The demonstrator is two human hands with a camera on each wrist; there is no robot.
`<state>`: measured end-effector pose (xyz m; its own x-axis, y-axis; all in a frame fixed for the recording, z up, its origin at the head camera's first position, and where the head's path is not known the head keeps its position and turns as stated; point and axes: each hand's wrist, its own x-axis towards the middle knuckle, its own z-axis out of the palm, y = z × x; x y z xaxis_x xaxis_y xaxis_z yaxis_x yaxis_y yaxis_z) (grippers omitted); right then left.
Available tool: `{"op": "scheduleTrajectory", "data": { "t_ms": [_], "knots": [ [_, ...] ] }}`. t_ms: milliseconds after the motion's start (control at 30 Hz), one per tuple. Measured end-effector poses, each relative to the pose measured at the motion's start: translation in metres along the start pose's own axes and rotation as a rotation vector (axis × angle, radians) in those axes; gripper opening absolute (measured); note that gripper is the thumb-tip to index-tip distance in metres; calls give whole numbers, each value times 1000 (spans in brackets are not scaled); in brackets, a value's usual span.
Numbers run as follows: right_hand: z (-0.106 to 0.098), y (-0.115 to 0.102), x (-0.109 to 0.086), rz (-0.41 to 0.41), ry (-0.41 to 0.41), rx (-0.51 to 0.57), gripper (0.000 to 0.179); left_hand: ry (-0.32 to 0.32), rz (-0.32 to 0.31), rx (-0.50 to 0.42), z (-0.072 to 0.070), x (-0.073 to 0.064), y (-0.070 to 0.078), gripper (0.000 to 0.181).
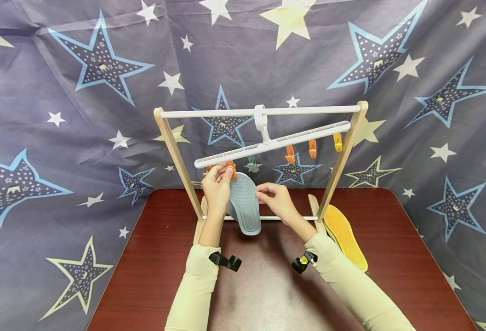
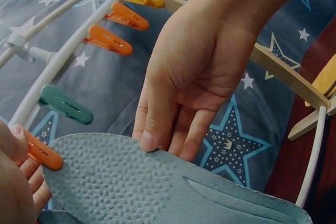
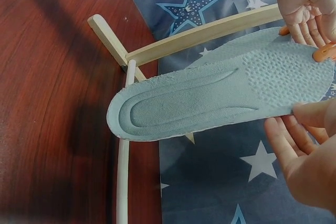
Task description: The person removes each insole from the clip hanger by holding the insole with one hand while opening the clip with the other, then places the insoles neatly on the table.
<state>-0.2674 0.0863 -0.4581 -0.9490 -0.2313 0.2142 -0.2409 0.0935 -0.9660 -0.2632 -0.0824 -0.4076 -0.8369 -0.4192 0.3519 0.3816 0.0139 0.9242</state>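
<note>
A grey-blue insole [image 1: 247, 204] with a dimpled texture hangs toe-down below the left half of a white hanger [image 1: 305, 136]. My left hand [image 1: 217, 188] pinches an orange clip [image 2: 46, 153] at the insole's upper edge. With thumb and fingertips, my right hand [image 1: 282, 201] pinches the insole's right edge. A second grey-blue insole [image 3: 226, 45] shows partly behind the first, near another orange clip [image 3: 284, 30]. The hanger tilts down to the left from the rack's white top bar [image 1: 214, 113].
A green clip [image 1: 252, 163], two orange clips [image 1: 312, 148] and a yellow clip [image 1: 338, 142] hang along the hanger. Wooden posts [image 1: 178, 161] hold the rack on the red-brown table [image 1: 143, 276]. Yellow insoles [image 1: 345, 236] lie by the rack's right foot. A star-patterned cloth [image 1: 81, 151] hangs behind.
</note>
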Motion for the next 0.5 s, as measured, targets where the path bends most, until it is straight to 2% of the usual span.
{"op": "scheduleTrajectory", "data": {
  "t_ms": [300,500],
  "knots": [
    [0,5,-1,25,7,44,20,14,-10,-32,2,0,-1,22],
    [0,5,-2,13,7,61,19,12,-8,-27,3,0,0,22]
  ]
}}
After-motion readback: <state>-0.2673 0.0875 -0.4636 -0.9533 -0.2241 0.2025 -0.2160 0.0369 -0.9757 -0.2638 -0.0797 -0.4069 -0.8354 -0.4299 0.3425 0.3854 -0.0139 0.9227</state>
